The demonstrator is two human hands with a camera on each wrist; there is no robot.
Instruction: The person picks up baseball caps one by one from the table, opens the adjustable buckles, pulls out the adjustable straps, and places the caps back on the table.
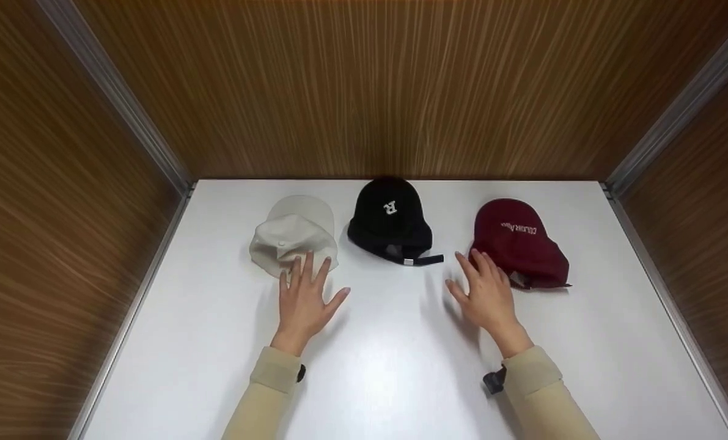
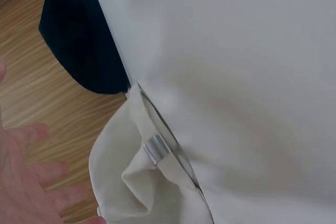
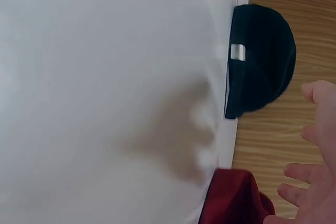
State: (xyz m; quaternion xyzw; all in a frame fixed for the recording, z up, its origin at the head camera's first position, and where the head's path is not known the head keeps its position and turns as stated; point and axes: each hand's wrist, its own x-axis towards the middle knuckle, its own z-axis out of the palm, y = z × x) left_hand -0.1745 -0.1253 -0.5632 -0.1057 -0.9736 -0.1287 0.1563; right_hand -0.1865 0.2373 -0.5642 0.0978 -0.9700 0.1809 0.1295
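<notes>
Three caps lie in a row toward the back of a white table (image 1: 376, 342). At the left is a cream cap (image 1: 296, 229) with a metal strap buckle that shows in the left wrist view. A black cap (image 1: 388, 211) with a white letter R sits in the middle, its strap end sticking out to the right. The maroon cap (image 1: 516, 238) at the right bears white lettering. My left hand (image 1: 305, 299), fingers spread, overlaps the cream cap's near edge in the head view. With fingers apart, my right hand (image 1: 486, 293) is beside the maroon cap's left edge. Both hands hold nothing.
A wood-grain panel (image 1: 364, 91) rises behind the table, with similar side panels at left (image 1: 64, 214) and right (image 1: 694, 171). Metal strips edge the table along both sides. A dark band with a small device (image 1: 494, 381) is on the right wrist.
</notes>
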